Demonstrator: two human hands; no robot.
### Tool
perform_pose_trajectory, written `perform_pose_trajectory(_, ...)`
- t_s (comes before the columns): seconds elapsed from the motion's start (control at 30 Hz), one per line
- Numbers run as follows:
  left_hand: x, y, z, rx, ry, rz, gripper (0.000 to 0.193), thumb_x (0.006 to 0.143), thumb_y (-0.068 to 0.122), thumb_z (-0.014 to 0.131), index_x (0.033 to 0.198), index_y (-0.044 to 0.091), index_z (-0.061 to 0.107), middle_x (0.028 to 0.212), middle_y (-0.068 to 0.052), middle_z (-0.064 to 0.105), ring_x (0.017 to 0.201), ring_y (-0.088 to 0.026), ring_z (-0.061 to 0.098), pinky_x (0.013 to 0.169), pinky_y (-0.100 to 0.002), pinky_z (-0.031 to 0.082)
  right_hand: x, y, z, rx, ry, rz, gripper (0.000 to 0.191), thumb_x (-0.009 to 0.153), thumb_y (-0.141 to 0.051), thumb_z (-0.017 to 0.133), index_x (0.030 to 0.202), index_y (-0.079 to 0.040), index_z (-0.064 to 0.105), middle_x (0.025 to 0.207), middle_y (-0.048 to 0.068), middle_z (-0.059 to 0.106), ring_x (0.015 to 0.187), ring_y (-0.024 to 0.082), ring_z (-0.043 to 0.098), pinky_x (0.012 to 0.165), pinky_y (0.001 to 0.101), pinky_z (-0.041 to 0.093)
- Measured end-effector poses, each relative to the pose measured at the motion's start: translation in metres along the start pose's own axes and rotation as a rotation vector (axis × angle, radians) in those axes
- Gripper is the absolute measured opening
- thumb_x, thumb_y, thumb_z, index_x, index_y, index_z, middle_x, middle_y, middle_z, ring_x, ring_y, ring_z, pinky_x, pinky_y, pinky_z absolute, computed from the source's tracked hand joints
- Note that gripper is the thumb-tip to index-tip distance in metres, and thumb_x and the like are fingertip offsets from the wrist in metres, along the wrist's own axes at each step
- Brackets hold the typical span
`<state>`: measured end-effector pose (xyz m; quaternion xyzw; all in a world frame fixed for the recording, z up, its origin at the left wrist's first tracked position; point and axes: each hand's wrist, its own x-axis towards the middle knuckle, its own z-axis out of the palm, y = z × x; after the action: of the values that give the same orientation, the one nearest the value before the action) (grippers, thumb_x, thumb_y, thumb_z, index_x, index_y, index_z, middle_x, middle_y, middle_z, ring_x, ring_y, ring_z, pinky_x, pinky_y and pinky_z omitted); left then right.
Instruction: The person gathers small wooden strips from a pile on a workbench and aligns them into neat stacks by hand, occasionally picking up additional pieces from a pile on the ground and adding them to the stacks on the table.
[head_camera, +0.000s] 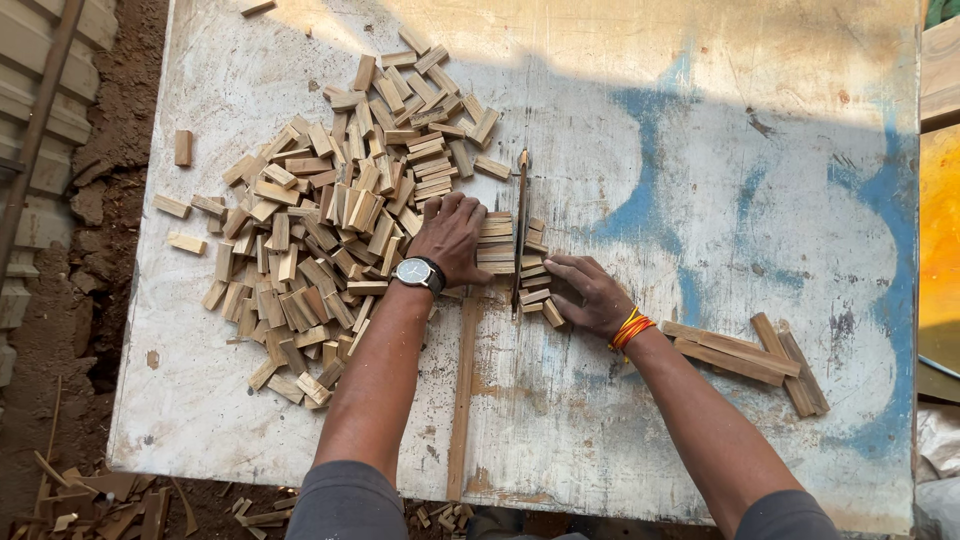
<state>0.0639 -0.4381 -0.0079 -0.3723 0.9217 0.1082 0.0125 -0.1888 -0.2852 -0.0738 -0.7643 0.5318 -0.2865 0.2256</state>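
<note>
Head view: our left hand (452, 235) and right hand (590, 292) press flat, fingers spread, gripping nothing, squaring the block row (497, 243) against the upright strip (521, 225). We judge the next move needs even inward pressure.

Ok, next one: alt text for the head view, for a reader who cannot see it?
Seen from above, a person's left hand and right hand press on small wood blocks either side of a thin upright blade on a worn white table. A big block pile lies left, longer sticks right.
</note>
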Motion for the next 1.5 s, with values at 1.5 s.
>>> perform_pose_trajectory(1.5,-0.462,0.313,-0.026,0.042,0.659,-0.951,0.104,0.060,0.076,0.079,0.131,0.006,0.051,0.126,-0.016,0.056,0.123,-0.033,0.048,0.104,-0.054,0.040,-0.243,-0.226,0.023,0.463,-0.688,-0.147,0.039,0.089,-0.021,0.070,0.126,-0.010,0.070,0.128,0.011,0.069,0.111,0.027,0.068,0.094,0.0367,0.055)
